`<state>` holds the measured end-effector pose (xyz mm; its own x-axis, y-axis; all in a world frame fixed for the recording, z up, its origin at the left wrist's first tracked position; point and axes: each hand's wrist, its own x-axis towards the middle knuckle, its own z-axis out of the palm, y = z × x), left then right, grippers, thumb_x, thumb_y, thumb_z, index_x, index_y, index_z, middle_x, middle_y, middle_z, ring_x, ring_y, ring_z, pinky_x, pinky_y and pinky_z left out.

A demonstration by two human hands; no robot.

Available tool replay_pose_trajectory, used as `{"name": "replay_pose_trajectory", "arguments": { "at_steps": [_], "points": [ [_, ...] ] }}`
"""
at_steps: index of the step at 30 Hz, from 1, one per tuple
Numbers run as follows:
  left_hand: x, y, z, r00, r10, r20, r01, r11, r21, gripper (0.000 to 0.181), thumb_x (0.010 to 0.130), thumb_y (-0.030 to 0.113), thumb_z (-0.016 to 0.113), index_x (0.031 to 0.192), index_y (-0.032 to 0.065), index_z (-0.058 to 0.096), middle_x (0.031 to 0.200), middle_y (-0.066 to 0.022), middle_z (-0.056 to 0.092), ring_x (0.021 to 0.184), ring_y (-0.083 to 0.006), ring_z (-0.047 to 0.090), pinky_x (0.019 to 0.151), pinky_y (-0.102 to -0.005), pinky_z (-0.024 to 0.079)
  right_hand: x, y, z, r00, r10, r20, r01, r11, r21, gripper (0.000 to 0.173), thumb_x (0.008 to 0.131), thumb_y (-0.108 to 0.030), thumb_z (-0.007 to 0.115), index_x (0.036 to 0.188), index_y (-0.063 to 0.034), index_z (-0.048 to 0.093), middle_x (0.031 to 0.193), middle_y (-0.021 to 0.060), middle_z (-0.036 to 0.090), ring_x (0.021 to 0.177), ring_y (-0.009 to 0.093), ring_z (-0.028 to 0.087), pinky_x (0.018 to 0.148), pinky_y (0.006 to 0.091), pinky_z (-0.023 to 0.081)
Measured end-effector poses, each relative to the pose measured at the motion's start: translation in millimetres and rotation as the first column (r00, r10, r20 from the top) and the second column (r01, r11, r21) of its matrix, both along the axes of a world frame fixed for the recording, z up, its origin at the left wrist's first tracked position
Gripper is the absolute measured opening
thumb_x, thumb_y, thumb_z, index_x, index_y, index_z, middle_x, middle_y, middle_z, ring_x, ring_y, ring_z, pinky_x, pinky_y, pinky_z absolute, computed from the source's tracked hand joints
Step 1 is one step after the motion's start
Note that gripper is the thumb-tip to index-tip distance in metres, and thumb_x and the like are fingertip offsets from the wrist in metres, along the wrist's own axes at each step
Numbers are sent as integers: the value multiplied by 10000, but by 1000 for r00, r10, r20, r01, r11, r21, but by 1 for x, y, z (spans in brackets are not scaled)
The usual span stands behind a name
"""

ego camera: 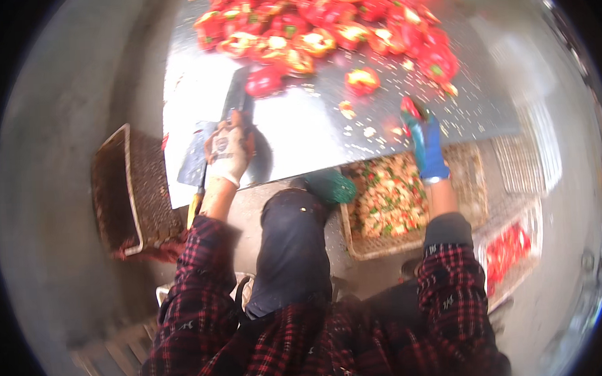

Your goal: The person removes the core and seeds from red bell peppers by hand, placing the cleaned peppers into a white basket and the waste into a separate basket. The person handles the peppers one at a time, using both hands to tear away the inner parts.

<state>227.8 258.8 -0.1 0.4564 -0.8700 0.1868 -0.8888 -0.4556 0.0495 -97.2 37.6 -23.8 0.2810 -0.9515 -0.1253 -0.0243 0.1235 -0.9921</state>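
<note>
A heap of red bell peppers (299,32), several cut with pale cores showing, lies along the far side of a metal table (298,132). My left hand (230,145), in a white and orange work glove, grips a dark, blurred long object (238,90) near the table's left side. Beside it lies a broad metal blade (195,157) with a yellow handle (194,209). My right hand (425,137), in a blue and green glove, holds a piece of red pepper (410,107) at the near right edge. One cut pepper (362,81) sits apart, with seeds scattered around.
Below the table's right edge stands a crate (379,252) holding pepper cores and seeds (392,199). Farther right, a white crate (534,228) contains red pepper pieces (508,252). A brown crate (130,195) lies left of the table. My knee (292,228) is near the table's front edge.
</note>
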Motion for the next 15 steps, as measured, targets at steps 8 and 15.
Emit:
{"name": "replay_pose_trajectory", "arguments": {
  "at_steps": [8,15],
  "points": [
    [-111,-48,46,747,-544,-383,312,795,-520,332,823,105,685,1136,18,616,958,-168,627,856,-340,631,740,-408,487,-7,56,29,617,-242,749,-307,802,512,467,855,-183,602,1278,1,526,1269,179,582,1183,346,551,1048,526,426],
    [-194,-44,32,-44,-455,-889,126,880,-457,363,880,208,663,1156,-19,599,892,-123,668,801,-206,642,743,-361,514,-13,123,42,608,-180,773,-257,877,406,385,961,-262,546,1245,-4,564,1137,146,638,1018,258,632,910,388,521]
  ]
}}
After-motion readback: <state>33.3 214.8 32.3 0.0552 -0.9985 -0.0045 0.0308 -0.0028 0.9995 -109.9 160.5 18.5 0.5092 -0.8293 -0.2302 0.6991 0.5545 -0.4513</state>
